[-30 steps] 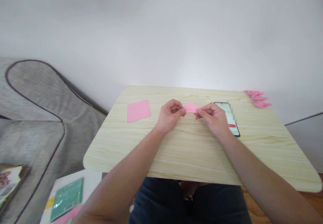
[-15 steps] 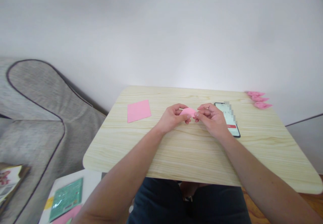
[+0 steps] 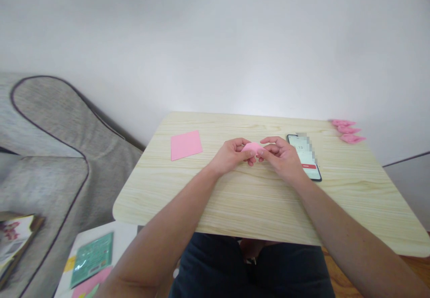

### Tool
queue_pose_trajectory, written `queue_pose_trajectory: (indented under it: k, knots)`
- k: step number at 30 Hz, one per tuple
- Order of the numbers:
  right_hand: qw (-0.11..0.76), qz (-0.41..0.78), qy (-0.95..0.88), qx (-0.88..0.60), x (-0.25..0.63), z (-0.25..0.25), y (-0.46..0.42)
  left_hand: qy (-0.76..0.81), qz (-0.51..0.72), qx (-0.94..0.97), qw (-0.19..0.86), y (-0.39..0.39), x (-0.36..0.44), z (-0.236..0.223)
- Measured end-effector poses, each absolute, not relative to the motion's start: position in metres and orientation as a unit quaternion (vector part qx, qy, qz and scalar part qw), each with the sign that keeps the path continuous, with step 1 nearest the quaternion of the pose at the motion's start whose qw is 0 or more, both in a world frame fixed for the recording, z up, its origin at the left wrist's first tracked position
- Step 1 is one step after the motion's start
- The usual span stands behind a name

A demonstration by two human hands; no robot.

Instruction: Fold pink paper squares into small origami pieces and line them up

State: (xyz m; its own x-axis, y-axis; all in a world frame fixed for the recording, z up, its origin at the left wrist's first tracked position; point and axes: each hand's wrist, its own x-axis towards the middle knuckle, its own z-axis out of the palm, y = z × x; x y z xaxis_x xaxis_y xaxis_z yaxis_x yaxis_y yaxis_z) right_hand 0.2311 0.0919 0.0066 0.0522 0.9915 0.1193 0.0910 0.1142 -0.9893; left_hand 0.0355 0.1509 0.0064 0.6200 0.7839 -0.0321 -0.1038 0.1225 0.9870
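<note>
A small folded piece of pink paper (image 3: 252, 147) is pinched between my two hands above the middle of the table. My left hand (image 3: 232, 155) grips its left side, thumb on top and fingers behind. On the right side, my right hand (image 3: 280, 155) presses it with the thumb, while the index finger is raised off the paper. The fingers hide part of its folds. Flat on the table to the left lies a square stack of pink paper (image 3: 186, 145). A phone (image 3: 306, 159) with a lit screen rests by my right hand, which partly covers it.
Several folded pink paper pieces (image 3: 348, 131) sit in a row at the table's (image 3: 255, 208) back right edge, by the wall. A grey sofa (image 3: 50, 123) stands at left. Below it, a white surface (image 3: 126, 233) bears a green packet (image 3: 92, 257) and pink paper.
My right thumb has shifted slightly along the folded pink paper, whose visible shape looks a little more peaked. The whole view has moved slightly. Both hands keep their hold.
</note>
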Motion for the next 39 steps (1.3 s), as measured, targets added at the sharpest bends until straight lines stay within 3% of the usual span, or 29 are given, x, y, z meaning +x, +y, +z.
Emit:
queue_pose_trajectory:
  k: [20,31,39]
  knots:
    - [0.48,0.445,-0.525,-0.543,0.239,0.0044,0.0936,0.3,0.373,0.586,0.654,0.1499,0.0349,0.0071]
    - [0.541,0.417,-0.485,-0.547,0.2391,0.0048,0.0945,0.344,0.398,0.573,0.629,0.154,0.0307,0.0086]
    - [0.536,0.458,-0.487,-0.516,0.2374,0.0066,0.0929,0.343,0.407,0.591,0.606,0.1538,0.0302,0.0097]
